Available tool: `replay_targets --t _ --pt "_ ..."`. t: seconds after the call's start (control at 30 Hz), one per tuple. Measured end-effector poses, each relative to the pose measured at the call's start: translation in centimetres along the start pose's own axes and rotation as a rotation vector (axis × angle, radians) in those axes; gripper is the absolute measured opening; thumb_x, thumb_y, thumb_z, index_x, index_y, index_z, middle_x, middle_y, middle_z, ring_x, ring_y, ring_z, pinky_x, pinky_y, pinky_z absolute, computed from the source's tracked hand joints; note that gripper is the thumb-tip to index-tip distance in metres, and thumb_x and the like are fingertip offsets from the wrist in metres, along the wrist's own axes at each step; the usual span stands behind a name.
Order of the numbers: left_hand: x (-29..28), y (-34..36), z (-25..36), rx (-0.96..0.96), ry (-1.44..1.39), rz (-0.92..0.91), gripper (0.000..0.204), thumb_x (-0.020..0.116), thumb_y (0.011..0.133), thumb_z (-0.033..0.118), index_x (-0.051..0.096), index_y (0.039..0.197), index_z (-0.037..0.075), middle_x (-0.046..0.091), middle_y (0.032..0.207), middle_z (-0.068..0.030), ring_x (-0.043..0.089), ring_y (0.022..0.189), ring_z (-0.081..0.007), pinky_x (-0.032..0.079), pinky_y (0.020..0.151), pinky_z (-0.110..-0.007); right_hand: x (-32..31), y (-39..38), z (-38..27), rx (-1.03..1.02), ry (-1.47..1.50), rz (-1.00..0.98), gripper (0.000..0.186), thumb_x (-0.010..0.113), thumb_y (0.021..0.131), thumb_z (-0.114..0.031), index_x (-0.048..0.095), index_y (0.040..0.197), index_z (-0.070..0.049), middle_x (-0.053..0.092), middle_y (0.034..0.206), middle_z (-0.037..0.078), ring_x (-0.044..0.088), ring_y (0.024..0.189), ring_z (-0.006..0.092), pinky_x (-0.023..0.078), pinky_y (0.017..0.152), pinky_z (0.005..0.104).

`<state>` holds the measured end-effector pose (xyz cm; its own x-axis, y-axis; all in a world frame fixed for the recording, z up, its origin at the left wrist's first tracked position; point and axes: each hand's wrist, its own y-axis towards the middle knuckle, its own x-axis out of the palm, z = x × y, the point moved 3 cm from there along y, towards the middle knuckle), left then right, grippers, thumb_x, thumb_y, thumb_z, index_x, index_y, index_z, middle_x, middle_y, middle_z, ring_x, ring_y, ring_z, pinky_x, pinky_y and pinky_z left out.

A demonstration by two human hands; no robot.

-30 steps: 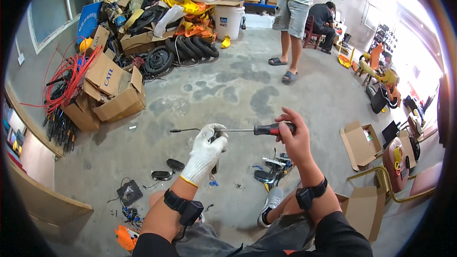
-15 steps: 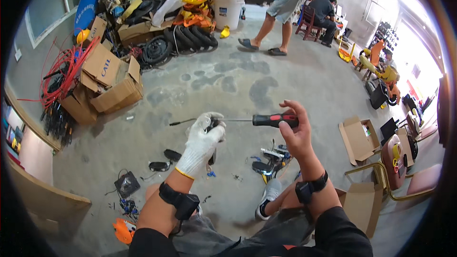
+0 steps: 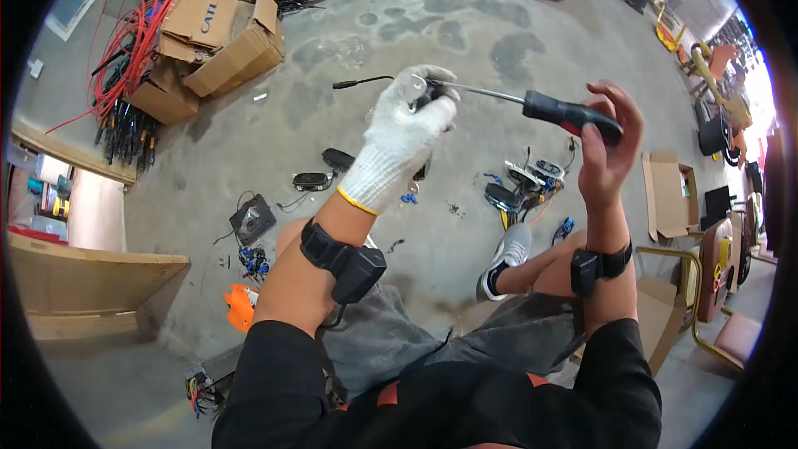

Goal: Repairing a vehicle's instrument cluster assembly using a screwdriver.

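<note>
Grips screwdriver [image 3: 540, 106] by black-and-red handle with bare right hand [image 3: 611, 145]; clamps gloved left hand [image 3: 407, 120] around dark part [image 3: 426, 98] at shaft's end, beside black cable [image 3: 362, 82]. Holds all above floor [image 3: 291, 141], hands apart, well inside left edge.

between left fingers [image 3: 444, 111] and right fingers [image 3: 630, 110], the screwdriver [image 3: 550, 110] blocks an otherwise open gap.

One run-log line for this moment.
left hand: gloved, holds dark part | right hand: bare, holds screwdriver | screwdriver: extends to left hand | floor: loose parts
</note>
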<state>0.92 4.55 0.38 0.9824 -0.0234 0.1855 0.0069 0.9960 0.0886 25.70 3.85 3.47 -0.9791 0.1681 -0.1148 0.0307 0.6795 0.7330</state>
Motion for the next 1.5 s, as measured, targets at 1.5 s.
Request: replay_targets --t 1.5 --pt "0.1 -0.8 0.8 -0.104 -0.034 0.009 0.029 0.061 0.086 0.001 0.058 0.115 0.0 0.064 0.097 -0.0084 0.064 0.077 -0.0158 0.055 0.073 -0.029 0.4 -0.9 -1.3 -0.141 0.173 -0.025 0.041 0.047 0.093 -0.009 0.048 0.132 0.002 0.062 0.114 0.017 0.064 0.09 0.0167 0.052 0.08 0.0288"
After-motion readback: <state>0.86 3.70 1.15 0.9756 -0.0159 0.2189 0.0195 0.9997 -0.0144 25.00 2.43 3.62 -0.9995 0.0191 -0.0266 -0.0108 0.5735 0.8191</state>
